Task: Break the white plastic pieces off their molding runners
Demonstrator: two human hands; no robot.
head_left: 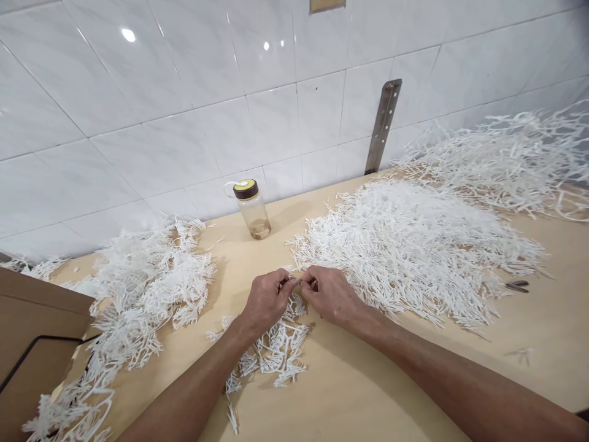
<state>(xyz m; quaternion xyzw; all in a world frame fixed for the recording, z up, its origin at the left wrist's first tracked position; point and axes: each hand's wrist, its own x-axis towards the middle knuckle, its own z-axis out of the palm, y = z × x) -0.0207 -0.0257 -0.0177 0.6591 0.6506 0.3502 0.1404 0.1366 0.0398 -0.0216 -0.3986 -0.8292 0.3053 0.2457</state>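
My left hand (267, 299) and my right hand (333, 296) meet fingertip to fingertip over the middle of the table. Both are closed in a pinch on a thin white branched plastic sprig, mostly hidden by the fingers. Below my left hand and forearm lie more white branched sprigs (281, 350), some partly covered by the wrist. Close to my right hand spreads a large heap of short white sprigs (414, 245).
A bottle with a dark and yellow lid (253, 212) stands near the tiled wall. White sprigs pile up at left (142, 282) and far right (510, 159). A cardboard box (41, 331) is at left, a metal bracket (383, 126) leans at the wall, and a small dark object (518, 286) lies right.
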